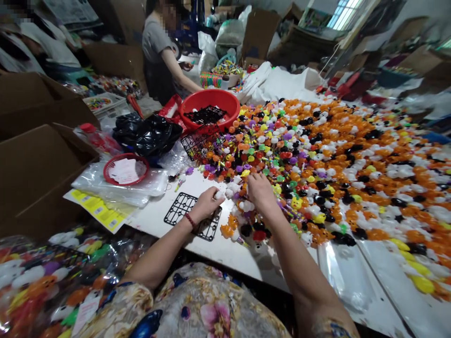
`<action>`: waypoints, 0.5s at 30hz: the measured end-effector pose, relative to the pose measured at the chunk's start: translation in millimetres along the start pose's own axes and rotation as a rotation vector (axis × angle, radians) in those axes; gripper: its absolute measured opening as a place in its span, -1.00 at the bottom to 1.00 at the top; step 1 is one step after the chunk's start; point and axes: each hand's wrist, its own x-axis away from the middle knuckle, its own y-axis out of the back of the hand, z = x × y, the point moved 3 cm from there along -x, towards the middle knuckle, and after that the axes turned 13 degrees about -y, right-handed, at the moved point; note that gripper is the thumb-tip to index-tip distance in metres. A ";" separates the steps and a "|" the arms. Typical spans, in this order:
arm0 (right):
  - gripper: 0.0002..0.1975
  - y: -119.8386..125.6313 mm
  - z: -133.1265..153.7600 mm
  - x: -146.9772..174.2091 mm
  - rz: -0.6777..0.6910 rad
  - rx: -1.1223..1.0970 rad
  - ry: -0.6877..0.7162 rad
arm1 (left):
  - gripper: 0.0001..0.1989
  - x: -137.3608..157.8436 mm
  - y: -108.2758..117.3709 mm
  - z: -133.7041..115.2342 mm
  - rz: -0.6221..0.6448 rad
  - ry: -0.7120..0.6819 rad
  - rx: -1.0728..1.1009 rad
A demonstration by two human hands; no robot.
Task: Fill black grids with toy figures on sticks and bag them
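My left hand, with a dark red bead bracelet at the wrist, is closed on a small white plastic toy. It hovers over a black plastic grid frame lying on the white table. My right hand reaches into the near edge of the pile of small plastic toys, in orange, white, black, purple, green and yellow. Its fingers curl down among the toys; what they grip is hidden. A few orange toys lie on the table between my forearms.
A red basin holds black grids; another grid leans beside it. At left are a black plastic bag, a small red basket with papers, clear bags, yellow printed sheets and cardboard boxes. A co-worker stands behind.
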 end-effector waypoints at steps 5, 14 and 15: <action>-0.64 -16.4 9.7 -55.6 0.219 0.168 -0.031 | -0.59 18.0 8.9 -5.4 -0.084 0.170 0.534; -0.64 -31.3 13.1 -58.1 0.275 0.219 -0.069 | -0.40 39.2 12.7 9.4 -0.231 0.359 0.752; -0.64 -29.4 14.8 -57.7 0.285 0.222 -0.073 | -0.38 39.3 12.8 11.5 -0.256 0.378 0.765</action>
